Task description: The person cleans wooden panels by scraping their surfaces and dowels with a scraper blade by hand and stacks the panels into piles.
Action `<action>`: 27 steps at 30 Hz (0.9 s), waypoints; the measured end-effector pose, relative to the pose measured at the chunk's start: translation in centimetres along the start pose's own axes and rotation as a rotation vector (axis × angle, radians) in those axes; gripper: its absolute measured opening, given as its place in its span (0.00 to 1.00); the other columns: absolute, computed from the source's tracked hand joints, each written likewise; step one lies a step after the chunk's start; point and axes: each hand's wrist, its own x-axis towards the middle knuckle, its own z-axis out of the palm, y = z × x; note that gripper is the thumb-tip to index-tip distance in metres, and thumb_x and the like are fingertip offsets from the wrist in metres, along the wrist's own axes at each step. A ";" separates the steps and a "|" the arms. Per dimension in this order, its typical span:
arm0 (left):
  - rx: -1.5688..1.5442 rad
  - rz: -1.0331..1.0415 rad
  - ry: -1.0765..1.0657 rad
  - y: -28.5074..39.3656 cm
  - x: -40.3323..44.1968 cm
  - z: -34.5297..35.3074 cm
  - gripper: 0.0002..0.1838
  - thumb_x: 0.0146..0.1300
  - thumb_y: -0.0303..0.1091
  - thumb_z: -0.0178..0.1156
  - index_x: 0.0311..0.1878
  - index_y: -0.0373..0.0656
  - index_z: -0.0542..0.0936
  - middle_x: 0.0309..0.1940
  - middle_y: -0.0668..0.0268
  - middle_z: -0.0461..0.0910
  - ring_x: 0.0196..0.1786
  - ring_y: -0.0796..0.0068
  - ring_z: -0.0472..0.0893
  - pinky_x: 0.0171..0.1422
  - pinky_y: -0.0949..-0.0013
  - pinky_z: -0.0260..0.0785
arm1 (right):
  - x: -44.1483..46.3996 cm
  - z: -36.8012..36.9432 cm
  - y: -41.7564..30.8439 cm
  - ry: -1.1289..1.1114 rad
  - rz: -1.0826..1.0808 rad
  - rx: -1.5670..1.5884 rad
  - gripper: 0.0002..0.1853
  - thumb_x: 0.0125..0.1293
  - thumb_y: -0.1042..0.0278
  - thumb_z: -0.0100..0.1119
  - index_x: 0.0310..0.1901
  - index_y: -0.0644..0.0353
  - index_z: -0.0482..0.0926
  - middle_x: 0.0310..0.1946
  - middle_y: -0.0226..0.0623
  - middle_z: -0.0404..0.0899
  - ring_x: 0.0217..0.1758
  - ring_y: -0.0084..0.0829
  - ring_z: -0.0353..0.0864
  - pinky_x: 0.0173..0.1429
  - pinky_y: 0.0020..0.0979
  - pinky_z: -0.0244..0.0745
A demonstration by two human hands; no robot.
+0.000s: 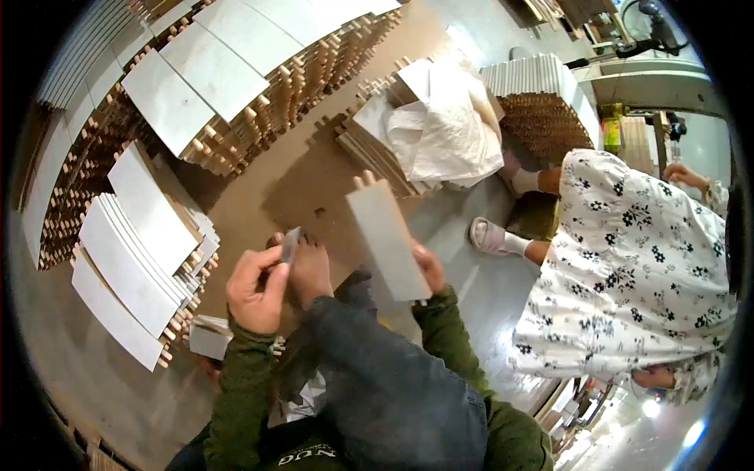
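Dark top [306, 447] with pale lettering at bottom edge of view, green sleeves [245, 388] either side, dark grey trouser leg [393, 385] running up between them. Left hand [255, 294]: thumb and fingers pinched together on a small flat grey piece [290, 245], held up over the bare foot [310, 271]; too blurred to say what it is. Right hand [428, 271]: clamped on the right long edge of a white panel [383, 239], toward its lower end. Panel is off the floor, tilted, top leaning left, wooden dowels sticking out at both ends. Two hands well apart, foot between them in view.

Brown sheet [271, 208] on the floor beyond the foot. Left side: stack of curved white panels [129, 263], dowels poking out along the edges. Behind that, long rows of dowelled panels [196, 71] with pale flat tops. Ahead, to the right: off-white cloth [448, 129] draped over another panel stack [373, 125], and a tall stack of pale-topped boards [542, 102] just beside it. Far right: another person in a white floral dress [620, 267], light sandal [491, 237] on the grey floor [471, 204], their hands apart from the two in front
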 end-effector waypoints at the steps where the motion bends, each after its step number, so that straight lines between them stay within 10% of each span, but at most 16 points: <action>1: -0.007 -0.026 0.006 -0.5 -0.2 -0.4 0.08 0.54 0.21 0.57 0.39 0.36 0.78 0.25 0.66 0.71 0.28 0.78 0.70 0.35 0.77 0.63 | -1.2 -1.3 -0.6 0.057 -0.022 -0.051 0.30 0.60 0.54 0.47 0.59 0.66 0.62 0.45 0.40 0.75 0.43 0.30 0.77 0.44 0.31 0.76; 12: -0.045 -0.176 -0.109 -2.9 -3.5 0.7 0.10 0.55 0.25 0.57 0.41 0.35 0.77 0.29 0.69 0.73 0.31 0.82 0.70 0.38 0.77 0.64 | -1.4 -6.8 -4.3 0.084 -0.470 0.264 0.33 0.60 0.49 0.47 0.62 0.62 0.58 0.57 0.55 0.65 0.40 0.48 0.78 0.35 0.36 0.79; 16: -0.032 -0.127 -0.094 -2.9 -3.0 0.0 0.10 0.54 0.24 0.57 0.41 0.36 0.77 0.28 0.69 0.73 0.30 0.81 0.70 0.37 0.77 0.64 | 1.6 -1.9 -8.3 -0.302 -0.037 0.214 0.25 0.64 0.53 0.43 0.52 0.68 0.68 0.40 0.47 0.77 0.38 0.34 0.80 0.39 0.35 0.79; 19: 0.008 -0.109 -0.049 -3.2 -3.1 -0.5 0.10 0.53 0.24 0.57 0.40 0.37 0.78 0.28 0.66 0.74 0.30 0.78 0.72 0.36 0.75 0.65 | 2.8 -0.4 -7.2 0.180 -0.486 0.081 0.26 0.63 0.53 0.43 0.54 0.67 0.67 0.41 0.45 0.77 0.37 0.33 0.80 0.38 0.31 0.78; 27: -0.002 -0.154 -0.098 -3.2 -4.2 0.2 0.12 0.53 0.27 0.58 0.41 0.35 0.78 0.29 0.65 0.75 0.31 0.79 0.73 0.38 0.74 0.66 | 9.4 6.9 -14.8 0.095 -0.776 -0.165 0.28 0.63 0.49 0.42 0.50 0.70 0.67 0.37 0.51 0.77 0.28 0.32 0.79 0.26 0.31 0.77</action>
